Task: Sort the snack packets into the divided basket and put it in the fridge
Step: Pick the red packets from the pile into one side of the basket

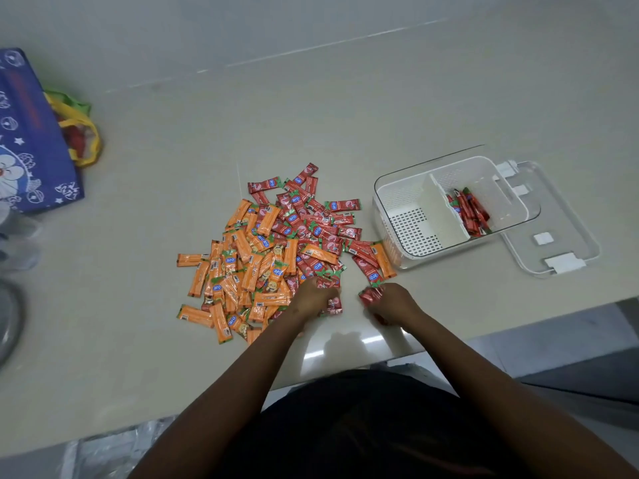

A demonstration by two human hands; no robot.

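Worktop (pixel 311 108): far half and near left corner lie bare, open to passage. Packet pile (pixel 273 250) blocks the centre; the divided basket (pixel 408 198) and clear lid (pixel 567 243) crowd the right edge. Blue bag (pixel 31 140) stands at the left edge.

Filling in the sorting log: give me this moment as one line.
left hand: holds red packets | right hand: holds red packets | basket: red packets in right half only | pile: unsorted
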